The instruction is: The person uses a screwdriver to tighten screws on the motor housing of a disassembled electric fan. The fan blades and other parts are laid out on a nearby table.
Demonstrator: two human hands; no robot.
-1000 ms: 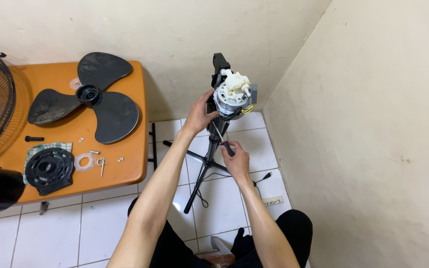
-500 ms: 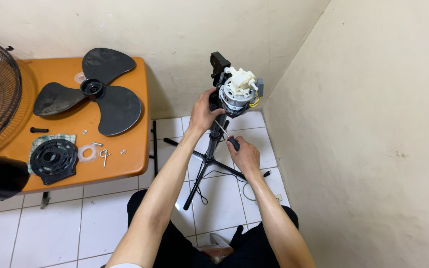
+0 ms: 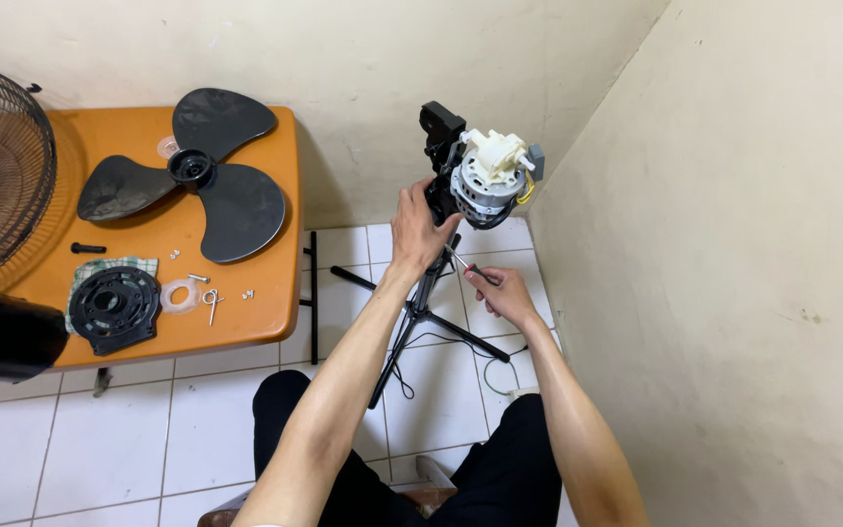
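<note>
Upper centre of frame: bare fan motor (image 3: 488, 181) on black stand (image 3: 423, 303), clasped by left hand (image 3: 420, 226); right hand (image 3: 501, 293) now lower, pinching screwdriver (image 3: 468, 267) angled up beneath motor; fan blade (image 3: 192, 185) lying left on orange table (image 3: 265, 293).

wall (image 3: 734, 244) crowds right, table (image 3: 275, 293) left — floor between

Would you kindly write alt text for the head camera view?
The left hand grips a bare fan motor on a tripod stand while the right hand holds a screwdriver beneath it. A black fan blade lies on an orange table.
</note>
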